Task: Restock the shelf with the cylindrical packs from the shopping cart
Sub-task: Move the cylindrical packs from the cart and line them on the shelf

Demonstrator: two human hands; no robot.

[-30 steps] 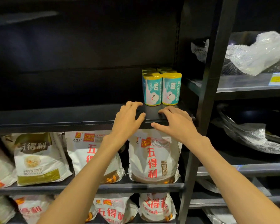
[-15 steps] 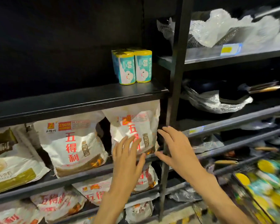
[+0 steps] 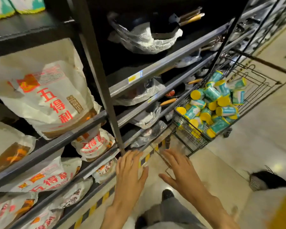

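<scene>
Cylindrical packs [image 3: 211, 103]: heaped in the shopping cart [image 3: 191, 138], right of the shelf [image 3: 155, 66] | we judge them light, rigid, smooth; grasp around the body | left hand [image 3: 130, 172], right hand [image 3: 180, 171]: fingers spread, empty, well short of the cart.

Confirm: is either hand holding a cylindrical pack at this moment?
No. The left hand and right hand are both spread open and hold nothing, while the cylindrical packs lie piled in the shopping cart.
</scene>
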